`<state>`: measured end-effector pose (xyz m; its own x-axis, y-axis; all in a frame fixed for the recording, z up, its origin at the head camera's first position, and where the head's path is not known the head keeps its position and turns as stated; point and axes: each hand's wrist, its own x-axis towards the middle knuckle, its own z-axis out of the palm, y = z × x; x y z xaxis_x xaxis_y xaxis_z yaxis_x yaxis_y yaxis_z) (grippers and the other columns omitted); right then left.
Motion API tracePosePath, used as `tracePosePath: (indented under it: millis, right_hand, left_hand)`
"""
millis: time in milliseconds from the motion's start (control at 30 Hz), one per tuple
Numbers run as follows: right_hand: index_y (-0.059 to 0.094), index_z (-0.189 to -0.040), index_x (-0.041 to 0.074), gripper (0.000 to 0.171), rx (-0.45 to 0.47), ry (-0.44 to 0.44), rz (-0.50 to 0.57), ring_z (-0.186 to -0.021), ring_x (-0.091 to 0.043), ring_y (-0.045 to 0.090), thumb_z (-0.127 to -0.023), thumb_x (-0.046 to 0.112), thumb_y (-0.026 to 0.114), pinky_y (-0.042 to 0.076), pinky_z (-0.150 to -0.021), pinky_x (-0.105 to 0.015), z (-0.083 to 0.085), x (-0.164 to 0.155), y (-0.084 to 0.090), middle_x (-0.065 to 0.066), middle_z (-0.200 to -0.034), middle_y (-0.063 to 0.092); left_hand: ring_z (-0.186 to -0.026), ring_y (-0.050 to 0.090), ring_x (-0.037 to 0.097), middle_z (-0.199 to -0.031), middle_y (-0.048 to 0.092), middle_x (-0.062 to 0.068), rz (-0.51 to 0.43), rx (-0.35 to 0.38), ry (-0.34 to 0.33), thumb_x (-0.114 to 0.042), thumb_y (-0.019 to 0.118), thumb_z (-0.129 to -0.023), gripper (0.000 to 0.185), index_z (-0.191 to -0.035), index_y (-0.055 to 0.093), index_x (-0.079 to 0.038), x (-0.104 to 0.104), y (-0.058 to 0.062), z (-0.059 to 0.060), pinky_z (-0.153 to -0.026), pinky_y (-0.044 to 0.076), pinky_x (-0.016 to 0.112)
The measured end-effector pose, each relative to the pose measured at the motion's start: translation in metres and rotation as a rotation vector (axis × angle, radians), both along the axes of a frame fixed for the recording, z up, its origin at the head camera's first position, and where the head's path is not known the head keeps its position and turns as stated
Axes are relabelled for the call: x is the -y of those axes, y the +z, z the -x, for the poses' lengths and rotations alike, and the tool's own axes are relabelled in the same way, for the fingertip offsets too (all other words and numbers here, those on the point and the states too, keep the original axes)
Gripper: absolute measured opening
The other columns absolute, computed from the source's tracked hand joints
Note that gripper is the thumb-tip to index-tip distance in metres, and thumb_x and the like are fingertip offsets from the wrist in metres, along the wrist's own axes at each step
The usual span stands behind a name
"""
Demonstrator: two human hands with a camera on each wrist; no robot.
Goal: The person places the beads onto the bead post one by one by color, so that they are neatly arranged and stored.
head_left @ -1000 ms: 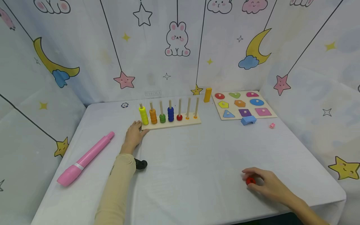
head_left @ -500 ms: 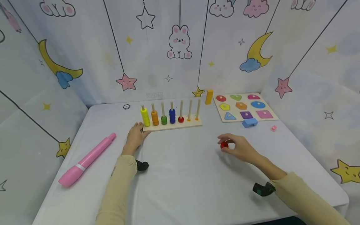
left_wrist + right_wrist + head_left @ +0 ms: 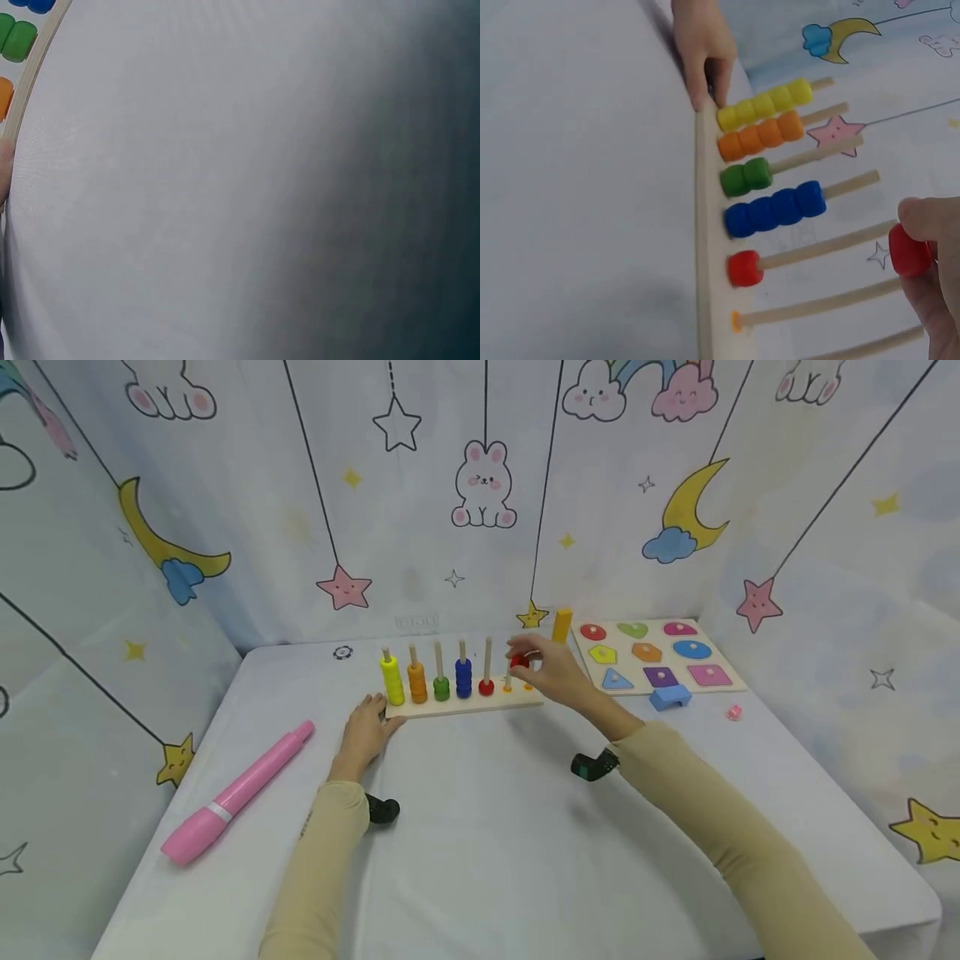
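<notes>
A wooden peg stacker [image 3: 465, 707] with coloured beads stands toward the back of the table. My left hand [image 3: 363, 737] grips its left end, thumb in front. Between the thumb and fingers of my right hand [image 3: 558, 672] a red bead [image 3: 910, 251] is pinched, up at the height of the peg tips. In the right wrist view it is right by the tip of the peg that carries one red bead [image 3: 745, 268]. Yellow beads [image 3: 765, 105], orange beads [image 3: 761, 136], green beads [image 3: 746, 177] and blue beads [image 3: 775, 209] fill other pegs. Two pegs at the right are bare.
A pink baton-like toy [image 3: 240, 789] lies at the left. At the back right are a shape puzzle board [image 3: 626, 687], an upright yellow-orange block [image 3: 562, 625], a blue arched block [image 3: 670, 697] and a small pink piece [image 3: 734, 712]. A patterned curtain [image 3: 420, 527] rises behind the table.
My right hand has carried the red bead from the front right of the table, up and left to the stacker's pegs. The left hand keeps its hold on the stacker's end.
</notes>
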<state>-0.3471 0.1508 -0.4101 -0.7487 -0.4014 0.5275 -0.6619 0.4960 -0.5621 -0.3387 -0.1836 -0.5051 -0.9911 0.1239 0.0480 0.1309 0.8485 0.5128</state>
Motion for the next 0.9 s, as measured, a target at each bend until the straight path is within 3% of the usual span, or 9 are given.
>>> tracePosePath:
  millis: [133,367,733,900]
  right_hand:
    - [0.058,-0.117,0.000,0.038,-0.019,-0.036,0.019,-0.090,-0.020,0.063,-0.082,0.000,0.072,0.054,-0.085,-0.030,0.018,0.019,0.006,-0.010,-0.101,0.067]
    - [0.058,-0.116,0.003,0.034,-0.039,-0.092,-0.037,-0.088,-0.015,0.063,-0.085,0.006,0.071,0.052,-0.084,-0.022,0.037,0.039,0.005,-0.007,-0.103,0.067]
    - [0.057,-0.116,0.002,0.036,0.000,-0.089,-0.095,-0.094,-0.018,0.063,-0.084,0.010,0.072,0.052,-0.087,-0.024,0.047,0.046,0.016,-0.010,-0.108,0.067]
    - [0.057,-0.117,0.001,0.036,-0.022,-0.094,-0.052,-0.103,-0.021,0.060,-0.086,0.012,0.071,0.049,-0.093,-0.026,0.044,0.042,0.018,-0.010,-0.112,0.064]
  left_hand:
    - [-0.138,0.020,0.040,-0.148,0.030,0.023,0.011,0.003,-0.004,-0.038,0.056,-0.095,0.067,-0.142,0.035,0.005,-0.002,-0.003,-0.001,-0.112,0.018,0.055]
    - [-0.138,0.020,0.040,-0.148,0.030,0.023,0.013,0.012,0.009,-0.038,0.056,-0.095,0.066,-0.142,0.036,0.005,-0.002,-0.005,-0.004,-0.112,0.018,0.055]
    - [-0.137,0.021,0.041,-0.147,0.032,0.024,0.014,-0.009,0.003,-0.037,0.057,-0.094,0.067,-0.140,0.037,0.007,-0.001,-0.004,-0.002,-0.111,0.019,0.055]
    - [-0.138,0.021,0.041,-0.147,0.032,0.025,0.009,-0.026,0.004,-0.036,0.057,-0.094,0.066,-0.140,0.036,0.007,-0.001,0.000,-0.003,-0.111,0.019,0.055]
